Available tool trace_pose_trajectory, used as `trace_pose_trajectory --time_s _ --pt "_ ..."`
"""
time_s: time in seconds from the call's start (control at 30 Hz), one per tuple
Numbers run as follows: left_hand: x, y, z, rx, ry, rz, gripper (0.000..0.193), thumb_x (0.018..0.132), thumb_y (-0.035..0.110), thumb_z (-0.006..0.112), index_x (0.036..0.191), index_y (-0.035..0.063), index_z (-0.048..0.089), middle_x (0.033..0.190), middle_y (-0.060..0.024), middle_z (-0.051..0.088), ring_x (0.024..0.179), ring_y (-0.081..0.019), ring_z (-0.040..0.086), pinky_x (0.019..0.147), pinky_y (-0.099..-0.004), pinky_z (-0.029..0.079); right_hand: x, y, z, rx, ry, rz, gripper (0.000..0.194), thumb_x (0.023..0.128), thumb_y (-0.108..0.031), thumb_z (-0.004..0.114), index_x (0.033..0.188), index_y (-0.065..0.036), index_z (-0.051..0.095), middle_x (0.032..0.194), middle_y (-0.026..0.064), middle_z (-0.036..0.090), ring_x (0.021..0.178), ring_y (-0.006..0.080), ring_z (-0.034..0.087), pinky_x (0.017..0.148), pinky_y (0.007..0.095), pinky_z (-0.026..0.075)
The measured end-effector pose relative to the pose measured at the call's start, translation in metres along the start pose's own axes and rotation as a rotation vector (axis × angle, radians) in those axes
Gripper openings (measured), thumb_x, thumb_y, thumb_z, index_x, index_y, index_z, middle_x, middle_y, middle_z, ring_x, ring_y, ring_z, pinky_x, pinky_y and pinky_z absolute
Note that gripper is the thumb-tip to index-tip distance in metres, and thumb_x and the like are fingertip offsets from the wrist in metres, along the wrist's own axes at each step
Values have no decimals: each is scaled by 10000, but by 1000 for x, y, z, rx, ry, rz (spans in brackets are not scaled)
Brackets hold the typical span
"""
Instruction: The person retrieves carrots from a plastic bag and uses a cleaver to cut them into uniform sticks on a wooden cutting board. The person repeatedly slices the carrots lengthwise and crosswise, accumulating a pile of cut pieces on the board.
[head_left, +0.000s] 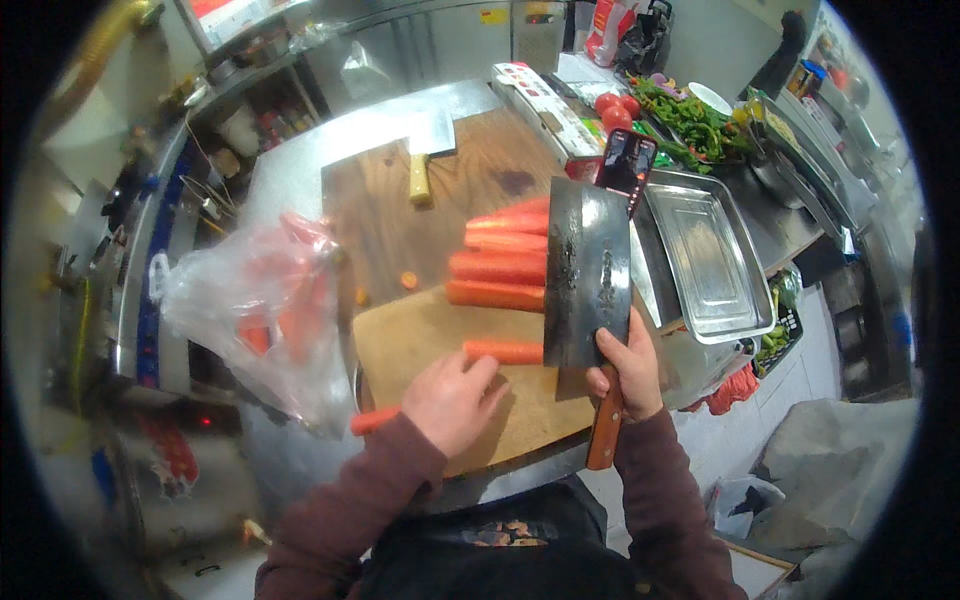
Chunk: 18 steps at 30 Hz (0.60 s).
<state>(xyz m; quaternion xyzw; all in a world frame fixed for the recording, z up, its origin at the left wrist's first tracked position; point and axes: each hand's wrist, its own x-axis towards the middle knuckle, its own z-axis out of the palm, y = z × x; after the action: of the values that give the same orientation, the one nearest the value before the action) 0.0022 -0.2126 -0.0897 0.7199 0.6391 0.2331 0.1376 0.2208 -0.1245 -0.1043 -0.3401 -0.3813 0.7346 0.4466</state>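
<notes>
My right hand (634, 367) grips a wide Chinese cleaver (589, 270) by its wooden handle and the heel of the blade. The broad dark blade hides the right ends of several peeled carrots (495, 268) lying side by side. Nearer to me, one carrot piece (506, 352) lies apart on the light cutting board (405, 330), its right end behind the blade. My left hand (454, 401) is at that piece's left end, fingers curled; whether it grips the piece I cannot tell. Another carrot (375, 420) shows at the board's left edge, partly hidden by my left wrist.
A clear plastic bag (255, 322) with orange contents stands left. A second cleaver (420, 176) lies on the larger wooden board (367, 225). At the right are a phone (626, 165), a steel tray (705, 255), tomatoes (616, 118) and leafy greens (694, 124).
</notes>
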Motion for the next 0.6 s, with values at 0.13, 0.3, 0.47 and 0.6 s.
trace_pose_trajectory --time_s 0.13,0.3,0.47,0.6 --pt "4 -24 -5 -289 197 -319 277 826 171 693 1070 55 634 898 -151 630 759 -282 639 701 -373 528 2 -1 1 41 5 11 359 941 -64 545 1271 -62 402 961 75 565 500 129 463 408 245 393" --pt "19 -58 -2 14 469 -226 431 802 138 708 1195 10 586 1062 -155 630 959 -293 624 847 -383 507 0 -3 2 44 7 36 364 937 -24 540 1269 -77 402 986 83 562 536 141 484 428 256 417" --pt "14 -47 -7 -32 393 -156 477 770 157 730 1198 13 575 1151 -175 599 1088 -345 567 931 -400 464 -3 -7 4 30 -18 56 442 932 -16 531 1338 -91 372 1037 79 548 588 132 490 438 248 409" --pt "-22 -35 -37 -127 45 -124 514 716 136 761 1187 38 582 1115 -147 602 1068 -340 572 910 -401 469 -5 -9 4 39 -67 70 458 922 -32 548 1341 -82 372 1028 68 529 598 128 484 443 248 410"
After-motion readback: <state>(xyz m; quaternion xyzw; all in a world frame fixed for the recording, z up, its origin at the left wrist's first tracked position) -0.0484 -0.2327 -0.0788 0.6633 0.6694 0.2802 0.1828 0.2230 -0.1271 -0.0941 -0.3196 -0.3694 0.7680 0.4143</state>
